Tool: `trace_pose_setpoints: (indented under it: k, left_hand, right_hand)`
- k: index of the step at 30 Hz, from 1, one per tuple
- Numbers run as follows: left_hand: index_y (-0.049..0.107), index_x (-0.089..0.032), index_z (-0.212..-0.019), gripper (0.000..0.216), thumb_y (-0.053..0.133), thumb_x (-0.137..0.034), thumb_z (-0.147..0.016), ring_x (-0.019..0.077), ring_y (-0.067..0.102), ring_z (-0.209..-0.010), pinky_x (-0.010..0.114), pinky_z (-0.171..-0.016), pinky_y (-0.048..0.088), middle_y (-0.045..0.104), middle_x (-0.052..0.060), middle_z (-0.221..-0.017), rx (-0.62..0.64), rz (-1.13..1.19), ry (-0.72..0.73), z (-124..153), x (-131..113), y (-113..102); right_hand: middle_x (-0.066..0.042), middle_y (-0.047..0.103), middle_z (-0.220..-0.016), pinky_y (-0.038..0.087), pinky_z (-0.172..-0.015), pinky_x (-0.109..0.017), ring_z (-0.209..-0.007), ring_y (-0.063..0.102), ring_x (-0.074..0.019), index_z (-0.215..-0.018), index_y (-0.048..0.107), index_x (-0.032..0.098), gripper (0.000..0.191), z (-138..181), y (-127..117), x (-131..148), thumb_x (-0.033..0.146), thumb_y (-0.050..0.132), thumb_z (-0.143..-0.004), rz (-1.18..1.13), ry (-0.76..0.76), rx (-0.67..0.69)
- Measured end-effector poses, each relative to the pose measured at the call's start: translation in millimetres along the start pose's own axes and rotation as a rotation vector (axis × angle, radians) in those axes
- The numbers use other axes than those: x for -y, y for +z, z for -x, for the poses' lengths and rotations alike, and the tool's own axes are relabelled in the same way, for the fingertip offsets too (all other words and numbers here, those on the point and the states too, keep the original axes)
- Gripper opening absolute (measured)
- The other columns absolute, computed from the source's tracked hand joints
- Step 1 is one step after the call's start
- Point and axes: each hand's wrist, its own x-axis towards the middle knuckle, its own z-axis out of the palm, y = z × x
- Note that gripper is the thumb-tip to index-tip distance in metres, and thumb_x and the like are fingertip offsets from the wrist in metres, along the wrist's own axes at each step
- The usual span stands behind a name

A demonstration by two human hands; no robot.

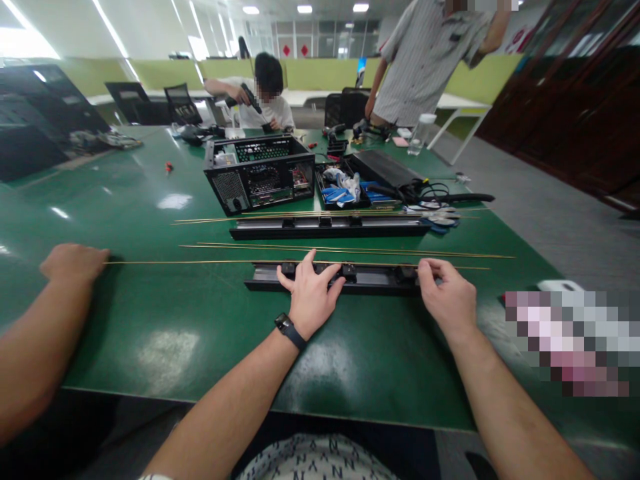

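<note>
A long black rail (335,289) with a silver channel and several black blocks lies across the table in front of me. My left hand (311,293), with a dark watch on the wrist, rests on it with fingers spread among the blocks. Along the rail's far side runs a thin brass-coloured rod (200,262). My right hand (449,293) pinches that rod with thumb and fingertips near the rail's right end; the exact contact is partly hidden. At the left, another person's hand (75,262) is closed at the rod's other end.
More thin rods (240,247) lie beyond the rail, then a second black rail (325,232). Further back are an open computer case (260,177), blue-white gloves (343,187), cables and a clear bottle (420,137). One person holds a power drill (250,98); another person (415,60) stands.
</note>
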Motion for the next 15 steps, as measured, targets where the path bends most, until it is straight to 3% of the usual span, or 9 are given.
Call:
trace_pose_setpoints:
  k: [15]
  left_hand:
    - [0.079, -0.042, -0.129, 0.028, 0.066, -0.046, -0.104, 0.0350, 0.052, -0.150, 0.084, -0.124, 0.009, 0.048, 0.015, -0.169, 0.003, 0.006, 0.002, -0.3, 0.4, 0.5]
  right_hand:
    - [-0.011, 0.081, -0.097, 0.055, -0.091, -0.042, -0.093, 0.077, -0.0294, -0.104, 0.079, 0.022, 0.043, 0.2, -0.7, 2.3, 0.058, 0.055, -0.099, 0.022, -0.021, 0.028]
